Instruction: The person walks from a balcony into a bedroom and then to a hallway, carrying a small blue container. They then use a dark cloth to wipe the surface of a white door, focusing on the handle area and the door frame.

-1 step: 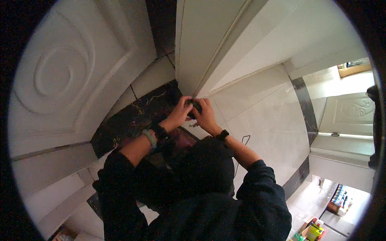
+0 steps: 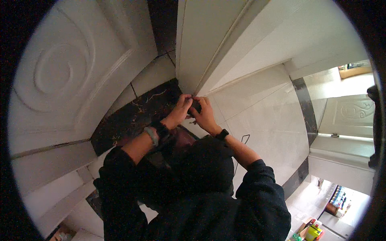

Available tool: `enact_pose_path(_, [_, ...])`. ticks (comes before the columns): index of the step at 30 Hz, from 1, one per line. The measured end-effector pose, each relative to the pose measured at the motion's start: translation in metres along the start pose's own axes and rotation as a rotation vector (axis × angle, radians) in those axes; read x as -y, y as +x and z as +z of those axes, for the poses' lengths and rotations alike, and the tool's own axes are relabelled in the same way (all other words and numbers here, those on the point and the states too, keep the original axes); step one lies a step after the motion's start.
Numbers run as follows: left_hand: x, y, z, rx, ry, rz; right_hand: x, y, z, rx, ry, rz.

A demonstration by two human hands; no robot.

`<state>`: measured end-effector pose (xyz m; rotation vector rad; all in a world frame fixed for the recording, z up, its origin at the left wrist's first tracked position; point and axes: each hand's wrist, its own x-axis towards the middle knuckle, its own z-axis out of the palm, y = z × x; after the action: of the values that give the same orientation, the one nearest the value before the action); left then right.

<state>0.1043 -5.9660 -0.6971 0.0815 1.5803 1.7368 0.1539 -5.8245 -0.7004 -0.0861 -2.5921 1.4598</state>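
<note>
My left hand (image 2: pixel 179 112) and my right hand (image 2: pixel 206 117) meet at the lower corner of a white door frame (image 2: pixel 201 56), close to the floor. Between their bent fingers is a small dark thing (image 2: pixel 196 106), too dim to make out its kind. The left fingertips are pinched together at its upper end, touching or nearly touching the corner. My right hand curls round its other side, thumb towards the left hand. Just below the hands a small brownish piece (image 2: pixel 194 121) shows, its kind unclear. A bracelet and dark bands circle my left wrist, and a black watch (image 2: pixel 222 134) my right.
A white door with a raised spiral (image 2: pixel 54 72) stands at the left. Dark veined stone (image 2: pixel 136 106) crosses the floor beside pale tiles (image 2: pixel 265 116). A thin wire loop (image 2: pixel 245 139) lies right of my knee. Boxes and a yellow-green container (image 2: pixel 314 233) are at the lower right.
My left fingertips have shifted slightly up towards the corner, and the fingers of both hands have moved a little around the dark thing. Otherwise the scene looks the same.
</note>
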Motion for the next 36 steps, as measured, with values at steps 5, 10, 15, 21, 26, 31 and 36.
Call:
enact_pose_path(5, [0.033, 0.018, 0.011, -0.203, -0.062, 0.127, 0.005, -0.004, 0.007, 0.049, 0.060, -0.079])
enact_pose_path(10, [0.037, 0.035, 0.009, -0.546, -0.279, 0.182, 0.013, 0.010, -0.017, -0.276, -0.001, -0.192])
enact_pose_path(15, [0.000, 0.037, 0.005, -0.410, -0.593, 0.239, 0.036, 0.037, -0.043, -0.535, -0.015, -0.435])
enact_pose_path(21, [-0.017, 0.030, 0.027, -0.501, -0.255, 0.352, 0.050, 0.054, -0.043, -0.549, -0.065, -0.478])
enact_pose_path(26, [-0.012, 0.040, 0.030, -0.593, -0.189, 0.559, 0.050, 0.059, -0.040, -0.503, -0.124, -0.499])
enact_pose_path(31, [-0.012, 0.040, 0.029, -0.598, -0.027, 0.477, 0.052, 0.061, -0.041, -0.457, -0.185, -0.514])
enact_pose_path(36, [-0.009, 0.042, 0.028, -0.594, -0.063, 0.531, 0.051, 0.061, -0.040, -0.456, -0.180, -0.507])
